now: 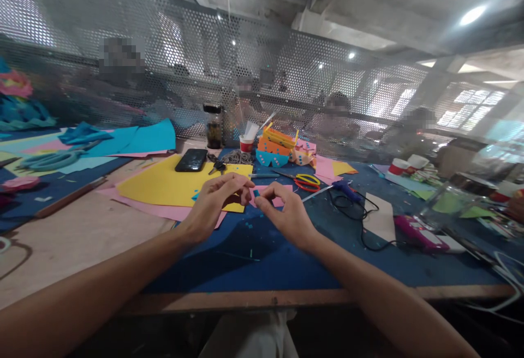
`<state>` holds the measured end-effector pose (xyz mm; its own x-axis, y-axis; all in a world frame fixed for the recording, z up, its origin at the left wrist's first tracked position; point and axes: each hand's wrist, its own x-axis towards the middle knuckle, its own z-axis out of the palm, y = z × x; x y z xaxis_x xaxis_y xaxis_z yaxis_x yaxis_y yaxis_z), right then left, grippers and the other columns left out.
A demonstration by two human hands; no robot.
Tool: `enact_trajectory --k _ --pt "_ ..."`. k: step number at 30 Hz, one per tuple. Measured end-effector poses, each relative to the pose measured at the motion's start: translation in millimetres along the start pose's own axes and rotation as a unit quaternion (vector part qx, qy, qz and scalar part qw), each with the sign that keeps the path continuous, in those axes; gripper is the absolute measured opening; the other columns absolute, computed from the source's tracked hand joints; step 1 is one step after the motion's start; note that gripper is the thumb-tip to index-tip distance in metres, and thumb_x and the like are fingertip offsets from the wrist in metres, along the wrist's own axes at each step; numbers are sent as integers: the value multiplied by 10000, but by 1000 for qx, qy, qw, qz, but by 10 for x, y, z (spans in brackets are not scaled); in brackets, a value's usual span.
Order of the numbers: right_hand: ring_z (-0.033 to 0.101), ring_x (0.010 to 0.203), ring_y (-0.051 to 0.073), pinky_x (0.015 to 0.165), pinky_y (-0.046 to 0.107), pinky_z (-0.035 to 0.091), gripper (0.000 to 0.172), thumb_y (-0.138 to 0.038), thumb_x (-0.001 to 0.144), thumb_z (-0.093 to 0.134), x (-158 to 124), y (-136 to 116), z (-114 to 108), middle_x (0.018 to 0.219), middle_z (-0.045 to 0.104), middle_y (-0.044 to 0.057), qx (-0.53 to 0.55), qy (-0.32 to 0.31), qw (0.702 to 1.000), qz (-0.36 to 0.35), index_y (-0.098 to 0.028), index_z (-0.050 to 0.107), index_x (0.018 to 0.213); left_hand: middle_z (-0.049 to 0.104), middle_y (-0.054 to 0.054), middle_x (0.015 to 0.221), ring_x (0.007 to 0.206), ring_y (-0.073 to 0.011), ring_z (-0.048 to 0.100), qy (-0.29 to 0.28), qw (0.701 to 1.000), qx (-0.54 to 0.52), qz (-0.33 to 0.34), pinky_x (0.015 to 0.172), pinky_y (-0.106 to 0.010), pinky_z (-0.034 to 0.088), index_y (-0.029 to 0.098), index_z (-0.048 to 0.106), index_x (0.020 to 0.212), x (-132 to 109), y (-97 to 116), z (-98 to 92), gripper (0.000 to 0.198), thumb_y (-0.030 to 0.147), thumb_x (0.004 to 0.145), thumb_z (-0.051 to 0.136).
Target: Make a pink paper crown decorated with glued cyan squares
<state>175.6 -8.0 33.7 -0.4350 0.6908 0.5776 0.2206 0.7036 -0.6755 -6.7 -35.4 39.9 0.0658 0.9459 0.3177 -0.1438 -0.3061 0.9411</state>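
Note:
My right hand (286, 212) pinches a small blue paper piece (256, 193) between thumb and fingertips. Just left of it is my left hand (219, 201), its fingers curled and pressed together; anything in them is too small to make out. Both hands are over the front part of the blue mat (282, 270). Behind the fingers lies a pink paper strip (282, 196). Yellow paper sheets (151, 186) lie beside and beneath my left hand, with a bit of blue paper (195, 195) next to the wrist. Tiny blue scraps are scattered on the mat below.
Scissors (307, 182) with yellow and red handles lie behind my right hand. Rightward are a blue glue gun (346, 188) with a black cord and a glass jar (452, 202). A phone (191, 160), keys (216, 167) and paper masks (272, 157) stand farther back.

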Motion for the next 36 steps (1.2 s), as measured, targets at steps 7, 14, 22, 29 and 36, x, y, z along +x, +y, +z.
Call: enact_trajectory --k 7,14,22,29,36 --pt "599 741 137 715 256 465 132 -250 923 605 -1 10 -2 787 641 -5 -3 -5 1000 -3 -190 631 808 661 -12 713 715 -156 602 -7 998 67 -12 702 -267 475 172 711 764 0 0 23 155 316 801 751" --pt "617 806 153 764 278 483 118 -302 955 598 -12 11 -25 867 658 12 -33 -14 999 -39 -203 641 907 648 -12 672 661 -140 578 7 999 40 -28 673 -261 471 165 716 716 30 -23 -6 177 320 795 750" --pt "629 962 191 879 361 472 175 -187 961 583 -30 49 -67 1075 662 56 -164 29 973 -160 -264 631 1111 617 -2 664 654 -126 562 -1 996 -30 -84 644 -242 464 165 693 690 26 -37 -2 194 316 796 753" --pt "630 1016 203 921 387 415 127 -265 986 593 -52 102 -91 1056 702 43 -228 26 953 -195 -279 669 1087 649 -13 736 676 -134 570 -26 995 -21 -89 675 -267 473 179 731 757 30 -86 -19 166 334 814 743" --pt "630 1011 200 931 388 398 137 -265 996 576 -48 94 -126 1041 706 43 -236 20 946 -220 -269 676 1091 653 -4 727 686 -121 568 -30 996 -23 -87 688 -245 457 179 726 747 26 -83 -25 166 323 827 749"
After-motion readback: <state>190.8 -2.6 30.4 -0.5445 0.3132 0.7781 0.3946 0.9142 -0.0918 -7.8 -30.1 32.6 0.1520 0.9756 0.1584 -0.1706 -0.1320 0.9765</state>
